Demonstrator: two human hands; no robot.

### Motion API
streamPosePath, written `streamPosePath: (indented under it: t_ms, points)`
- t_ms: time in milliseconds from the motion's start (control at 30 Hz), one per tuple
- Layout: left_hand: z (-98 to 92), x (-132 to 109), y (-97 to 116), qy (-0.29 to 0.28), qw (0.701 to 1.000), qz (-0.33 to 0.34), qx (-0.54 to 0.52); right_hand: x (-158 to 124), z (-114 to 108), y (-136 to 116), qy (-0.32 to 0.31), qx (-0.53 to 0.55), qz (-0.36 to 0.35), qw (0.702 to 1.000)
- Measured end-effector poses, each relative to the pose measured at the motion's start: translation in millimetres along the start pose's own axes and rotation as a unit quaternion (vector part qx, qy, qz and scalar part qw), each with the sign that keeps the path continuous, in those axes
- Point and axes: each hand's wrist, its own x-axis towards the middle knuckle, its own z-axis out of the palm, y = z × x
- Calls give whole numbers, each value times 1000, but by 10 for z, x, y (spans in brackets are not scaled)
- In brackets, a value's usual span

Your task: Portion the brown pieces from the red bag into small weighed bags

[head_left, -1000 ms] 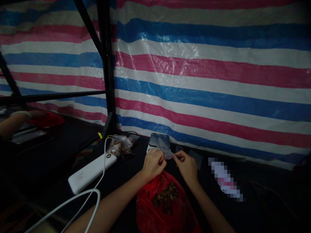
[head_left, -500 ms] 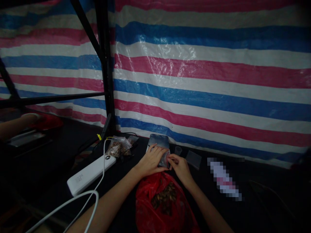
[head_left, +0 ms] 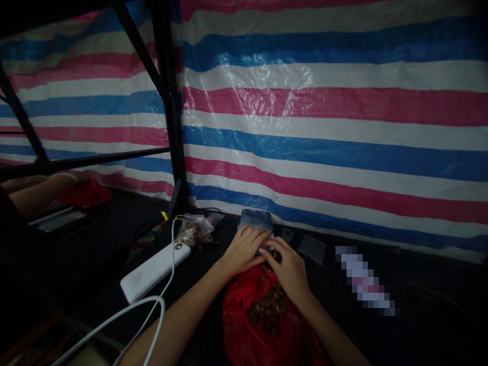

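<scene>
Left hand (head_left: 242, 250) and right hand (head_left: 286, 269), fingers curled narrow and meeting closely over a flat dark device (head_left: 255, 220), their grip hidden so any held item cannot be told, with a red plastic bag (head_left: 238, 325) of brown pieces (head_left: 267, 310) just below the wrists.

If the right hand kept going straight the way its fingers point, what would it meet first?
Probably the bare left hand's fingers, just ahead of the bare right hand and lying at the near edge of a flat, glossy dark rectangular device. Depth is hard to judge in this dim view.
</scene>
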Motion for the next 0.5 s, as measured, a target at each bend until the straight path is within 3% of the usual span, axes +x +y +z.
streamPosePath:
  t_ms: [167, 300, 500]
  points:
    - [15, -13, -16, 12, 999, 4, -46, 48, 31, 56, -26, 103, 14, 994]
    - [36, -25, -41, 29, 998, -1, -59, 68, 26, 85, -13, 180, 24, 983]
    - [69, -46, -19, 43, 998, -24, -48, 19, -80, -14, 26, 47, -3, 999]
